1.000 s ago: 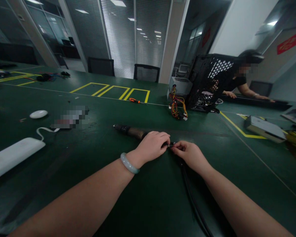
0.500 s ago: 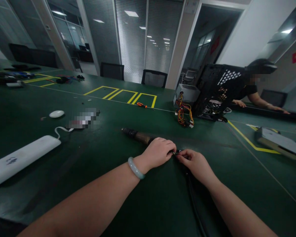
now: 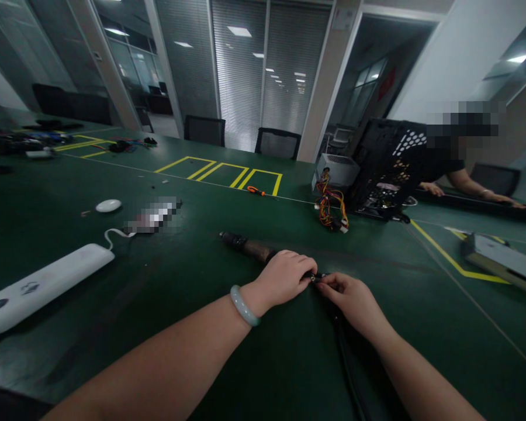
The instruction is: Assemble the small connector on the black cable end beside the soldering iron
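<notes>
A dark, straight-bodied electric screwdriver (image 3: 252, 248) lies on the green table, its tip pointing left and away from me. My left hand (image 3: 287, 275), with a pale bangle on the wrist, is closed over its rear end, which the fingers hide. My right hand (image 3: 353, 298) is beside the left one, thumb and fingers pinching a small dark cable connector at the tool's rear. A small shiny metal part shows between both hands; whether the connector is seated cannot be seen. The black cable (image 3: 345, 356) runs from under my right hand toward me.
A white power strip (image 3: 48, 286) and a white oval item (image 3: 108, 206) are at left. Farther off lie an orange-handled screwdriver (image 3: 256, 190), a power supply (image 3: 335, 171) with wires, and a black computer case (image 3: 386, 169). A person leans behind it. A metal drive (image 3: 504, 260) lies right.
The camera view has shifted slightly, moving the scene a little right and down. Both hands stay at the rear of the electric screwdriver with nearly the same hold.
</notes>
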The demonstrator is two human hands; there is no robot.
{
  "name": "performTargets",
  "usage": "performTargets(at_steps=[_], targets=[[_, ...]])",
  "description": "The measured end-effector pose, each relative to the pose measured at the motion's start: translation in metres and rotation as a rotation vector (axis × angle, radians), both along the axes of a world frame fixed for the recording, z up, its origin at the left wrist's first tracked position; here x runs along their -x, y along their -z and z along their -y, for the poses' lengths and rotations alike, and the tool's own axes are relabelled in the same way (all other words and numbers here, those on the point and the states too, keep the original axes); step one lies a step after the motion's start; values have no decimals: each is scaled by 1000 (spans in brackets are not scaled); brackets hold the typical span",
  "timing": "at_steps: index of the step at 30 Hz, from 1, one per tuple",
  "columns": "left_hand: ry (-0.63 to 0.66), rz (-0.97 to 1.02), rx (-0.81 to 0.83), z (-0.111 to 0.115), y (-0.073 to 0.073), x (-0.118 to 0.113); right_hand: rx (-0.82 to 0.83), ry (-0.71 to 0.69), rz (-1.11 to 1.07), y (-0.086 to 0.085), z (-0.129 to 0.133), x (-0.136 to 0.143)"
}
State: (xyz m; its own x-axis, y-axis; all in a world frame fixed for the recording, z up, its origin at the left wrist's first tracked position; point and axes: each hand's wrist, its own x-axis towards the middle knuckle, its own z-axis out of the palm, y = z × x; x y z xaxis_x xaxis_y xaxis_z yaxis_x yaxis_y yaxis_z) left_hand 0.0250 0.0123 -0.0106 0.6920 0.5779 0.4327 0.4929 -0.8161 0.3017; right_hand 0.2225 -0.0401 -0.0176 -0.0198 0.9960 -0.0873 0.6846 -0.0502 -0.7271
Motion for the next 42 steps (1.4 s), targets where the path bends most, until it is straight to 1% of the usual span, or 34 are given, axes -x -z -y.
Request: performTargets(at_steps=[8, 16, 20, 23, 27, 31, 34, 42], targets=[[10, -12, 3, 1, -1, 1, 27, 13, 7, -4, 1, 1], [-7, -5, 0, 3, -2, 1, 7, 2, -5, 1, 1, -2], [-24, -13, 7, 2, -2, 1, 1, 10, -2, -2, 1, 0], [-10, -11, 5, 2, -2, 1, 2, 4, 5, -4, 2, 1], [15, -2, -2, 2, -1, 1, -8, 6, 3, -1, 1, 0], [-1, 8, 13, 1, 1, 0, -37, 18, -26, 2, 0, -1], [-14, 14, 17, 1, 1, -1, -43, 17, -30, 0, 0, 0], [3, -8, -14, 2, 1, -1, -50, 17, 3, -5, 2, 1]])
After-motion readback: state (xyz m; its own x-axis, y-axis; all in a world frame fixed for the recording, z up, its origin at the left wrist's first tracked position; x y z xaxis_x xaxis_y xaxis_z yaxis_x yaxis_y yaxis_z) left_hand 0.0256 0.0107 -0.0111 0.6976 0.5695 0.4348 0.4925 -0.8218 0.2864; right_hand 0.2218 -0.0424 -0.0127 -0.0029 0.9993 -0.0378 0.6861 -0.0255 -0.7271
